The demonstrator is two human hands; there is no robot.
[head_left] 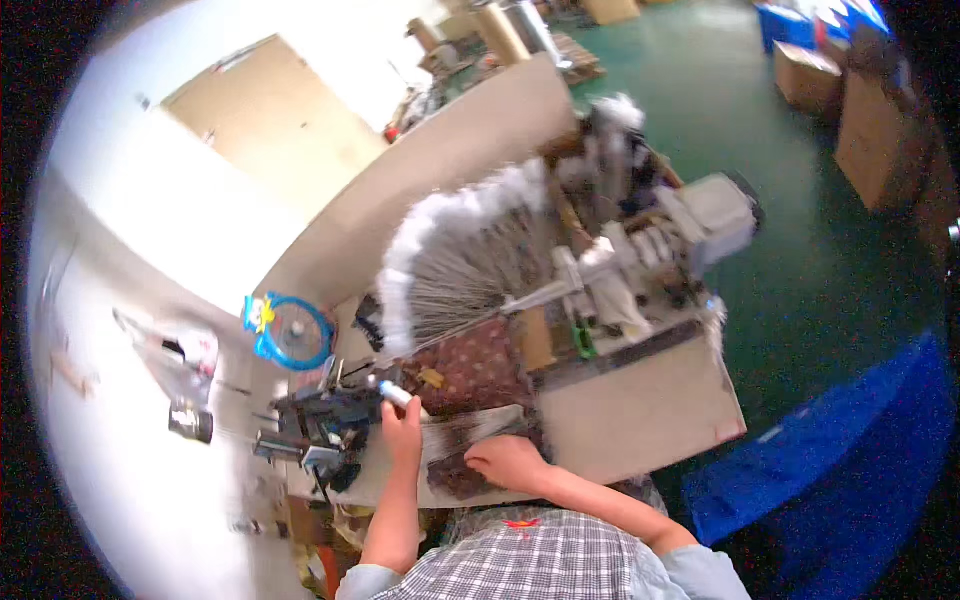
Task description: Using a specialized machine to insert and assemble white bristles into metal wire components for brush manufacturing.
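Note:
My left hand [403,428] is closed round a small white tube or bottle [397,394] with a blue end, held upright at a tilt over the table. To its right, my right hand [508,463] rests low over a dark brown patterned piece [452,480], with its fingers drawn together. What those fingers hold, if anything, is too blurred to make out. A brown spotted cloth [485,365] lies just beyond both hands, with a small yellowish piece [432,378] on it. Behind the cloth fans a large bunch of thin sticks with white fluffy tips [465,250].
A dark clamp-like machine [315,430] stands left of my left hand. Past it is a blue ring-shaped frame [300,330]. A grey-white machine [640,280] occupies the table's right side. Cartons [880,140] and a blue sheet [820,450] lie beyond the table [640,410].

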